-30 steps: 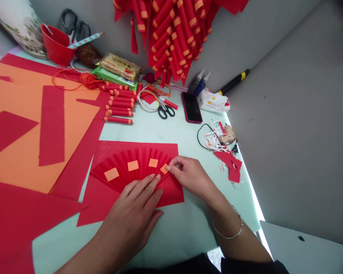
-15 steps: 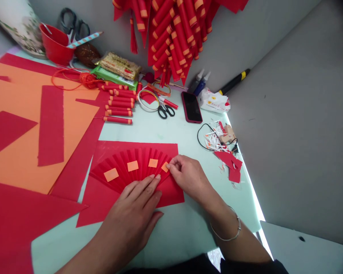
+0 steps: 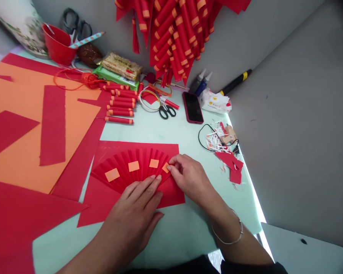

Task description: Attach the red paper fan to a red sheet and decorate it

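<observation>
A pleated red paper fan (image 3: 122,161) lies spread on a red paper sheet (image 3: 91,205). Several small orange pieces sit in an arc across its folds, among them a left one (image 3: 112,175) and one near the middle (image 3: 133,166). My left hand (image 3: 141,199) rests flat over the fan's lower part, fingers stretched out and pressing it down. At the fan's right edge, the thumb and forefinger of my right hand (image 3: 185,173) pinch the rightmost orange piece (image 3: 165,168), partly covered by the fingertips.
Red paper rolls with orange ends (image 3: 120,103), small scissors (image 3: 167,111) and a phone (image 3: 193,107) lie behind the fan. Paper scraps and a black cord (image 3: 215,139) sit at right. Large orange sheets (image 3: 23,95) cover the left. A red firecracker decoration (image 3: 177,34) hangs above.
The whole view has shifted very slightly. Both hands keep their places on the fan, and the right fingers remain at the rightmost orange piece.
</observation>
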{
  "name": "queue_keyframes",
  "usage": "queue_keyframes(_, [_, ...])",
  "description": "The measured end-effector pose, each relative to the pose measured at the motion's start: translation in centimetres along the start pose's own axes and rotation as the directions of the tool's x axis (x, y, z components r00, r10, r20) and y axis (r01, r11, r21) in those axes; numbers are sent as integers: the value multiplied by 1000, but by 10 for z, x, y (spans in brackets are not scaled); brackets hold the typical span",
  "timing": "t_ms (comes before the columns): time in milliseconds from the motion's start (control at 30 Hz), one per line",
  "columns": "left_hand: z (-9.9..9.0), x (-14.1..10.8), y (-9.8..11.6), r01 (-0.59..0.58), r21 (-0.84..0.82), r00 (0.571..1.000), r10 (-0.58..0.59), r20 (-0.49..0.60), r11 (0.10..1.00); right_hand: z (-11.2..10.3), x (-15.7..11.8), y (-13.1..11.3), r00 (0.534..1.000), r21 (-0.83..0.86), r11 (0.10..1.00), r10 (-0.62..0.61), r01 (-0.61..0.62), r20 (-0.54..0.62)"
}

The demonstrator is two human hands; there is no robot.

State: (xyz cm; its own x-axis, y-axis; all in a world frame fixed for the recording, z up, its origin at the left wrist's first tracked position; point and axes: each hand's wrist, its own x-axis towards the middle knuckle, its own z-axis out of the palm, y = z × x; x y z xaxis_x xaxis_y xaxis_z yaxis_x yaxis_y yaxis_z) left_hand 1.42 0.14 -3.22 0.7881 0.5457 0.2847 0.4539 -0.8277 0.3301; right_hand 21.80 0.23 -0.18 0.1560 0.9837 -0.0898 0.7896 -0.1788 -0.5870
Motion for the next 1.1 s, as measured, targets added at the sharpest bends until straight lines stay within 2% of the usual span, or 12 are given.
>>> queue_keyframes(467, [2, -1, 1, 19, -27, 1000, -19, 0, 999, 2, -1, -1, 998, -13, 1000, -28, 29, 58])
queue_keyframes(833, [2, -1, 0, 24, -27, 1000, -24, -5, 999, 3, 0, -1, 998, -28, 998, -50, 51, 40])
queue_keyframes(1100, [-1, 3, -1, -17, 2, 1000, 17, -26, 1000, -2, -6, -5, 998, -47, 998, -38, 41, 59])
